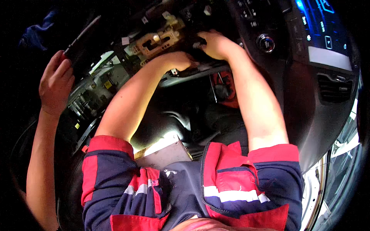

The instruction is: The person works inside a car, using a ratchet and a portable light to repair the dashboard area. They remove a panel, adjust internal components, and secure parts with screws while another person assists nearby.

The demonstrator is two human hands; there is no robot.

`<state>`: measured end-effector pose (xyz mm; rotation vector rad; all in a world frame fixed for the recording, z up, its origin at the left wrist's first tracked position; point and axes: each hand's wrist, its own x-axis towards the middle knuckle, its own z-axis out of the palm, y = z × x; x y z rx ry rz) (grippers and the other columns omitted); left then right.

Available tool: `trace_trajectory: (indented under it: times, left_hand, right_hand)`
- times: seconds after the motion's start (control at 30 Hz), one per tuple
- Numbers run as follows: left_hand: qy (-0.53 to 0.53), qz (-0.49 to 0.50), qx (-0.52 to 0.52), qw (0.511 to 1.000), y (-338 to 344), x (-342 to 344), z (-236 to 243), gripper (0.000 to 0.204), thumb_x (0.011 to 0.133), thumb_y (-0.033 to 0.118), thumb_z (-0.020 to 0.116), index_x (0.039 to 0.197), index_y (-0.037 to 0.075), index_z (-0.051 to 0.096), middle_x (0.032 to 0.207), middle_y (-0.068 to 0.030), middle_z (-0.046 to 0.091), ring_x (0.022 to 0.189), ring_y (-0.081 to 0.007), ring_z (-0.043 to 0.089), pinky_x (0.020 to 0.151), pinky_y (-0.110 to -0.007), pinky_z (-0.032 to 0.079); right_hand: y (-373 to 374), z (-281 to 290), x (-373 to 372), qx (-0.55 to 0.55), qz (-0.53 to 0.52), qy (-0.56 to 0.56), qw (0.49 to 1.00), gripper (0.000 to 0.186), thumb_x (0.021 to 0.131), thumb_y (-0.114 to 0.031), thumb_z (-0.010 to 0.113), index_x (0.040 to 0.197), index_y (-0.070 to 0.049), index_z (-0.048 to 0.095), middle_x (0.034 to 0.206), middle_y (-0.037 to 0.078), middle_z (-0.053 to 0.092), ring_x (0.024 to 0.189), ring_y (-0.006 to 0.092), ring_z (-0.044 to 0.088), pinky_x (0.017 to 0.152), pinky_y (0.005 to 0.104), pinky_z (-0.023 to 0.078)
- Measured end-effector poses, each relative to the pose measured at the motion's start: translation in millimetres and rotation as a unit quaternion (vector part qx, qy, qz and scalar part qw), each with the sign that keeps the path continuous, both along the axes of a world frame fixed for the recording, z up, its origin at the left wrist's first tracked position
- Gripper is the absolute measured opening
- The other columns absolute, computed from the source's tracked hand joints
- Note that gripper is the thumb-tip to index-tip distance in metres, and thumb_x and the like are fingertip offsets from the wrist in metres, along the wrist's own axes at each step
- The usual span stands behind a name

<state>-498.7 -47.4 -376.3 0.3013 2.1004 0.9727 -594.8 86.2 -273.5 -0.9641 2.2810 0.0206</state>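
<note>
In the opened centre console of a car, my left hand (179,61) reaches in beside a tan plastic frame (156,44). Its fingers are bent and closed at a dark part; their tips are in shadow. To the right, my right hand (216,45) is closed too, its fingers curled at a small greyish piece (198,45) that I cannot make out. The hands are a short way apart. A small light metal piece (174,72) shows just under my left hand.
At the left, another person's hand (58,82) holds a long thin tool (83,34). Exposed metal framework (110,77) lies beside my left forearm. A red tray-like object (227,90) sits below my right hand. The dashboard has a round knob (266,43) and a lit screen (322,19). A metal plate (165,152) is near my chest.
</note>
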Motion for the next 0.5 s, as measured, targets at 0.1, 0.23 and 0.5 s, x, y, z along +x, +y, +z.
trace_trajectory:
  times: [0.1, 0.23, 0.5]
  left_hand:
    - [-0.152, 0.159, 0.135, 0.966, -11, 10, 64, 0.060, 0.095, 0.058, 0.048, 0.137, 0.015, 0.055, 0.129, -0.0142, 0.062, 0.115, -0.0291, 0.058, 0.096, -0.039, 0.045]
    - [-0.091, 0.158, 0.092, 0.979, -25, 26, 73, 0.063, 0.094, 0.057, 0.052, 0.136, 0.011, 0.055, 0.131, -0.0124, 0.061, 0.119, -0.0253, 0.055, 0.102, -0.034, 0.041]
    - [0.069, 0.080, -0.057, 0.993, -78, 68, 148, 0.041, 0.096, 0.042, 0.055, 0.112, 0.005, 0.065, 0.097, -0.0099, 0.072, 0.086, -0.0233, 0.067, 0.079, -0.034, 0.052]
  right_hand:
    - [13, -5, 11, -0.079, -0.051, 0.121, 0.988, 0.046, 0.090, -0.026, 0.060, 0.131, -0.005, 0.054, 0.124, 0.028, 0.057, 0.120, 0.0425, 0.052, 0.101, 0.0448, 0.044]
    - [0, 41, 45, -0.064, -0.021, 0.103, 0.992, 0.030, 0.088, -0.023, 0.060, 0.109, -0.002, 0.064, 0.101, 0.019, 0.066, 0.098, 0.0402, 0.062, 0.090, 0.0472, 0.048]
    - [26, 10, 125, -0.181, 0.081, 0.288, 0.937, 0.053, 0.086, -0.047, 0.062, 0.112, -0.001, 0.061, 0.119, 0.022, 0.057, 0.123, 0.0388, 0.047, 0.109, 0.0574, 0.029]
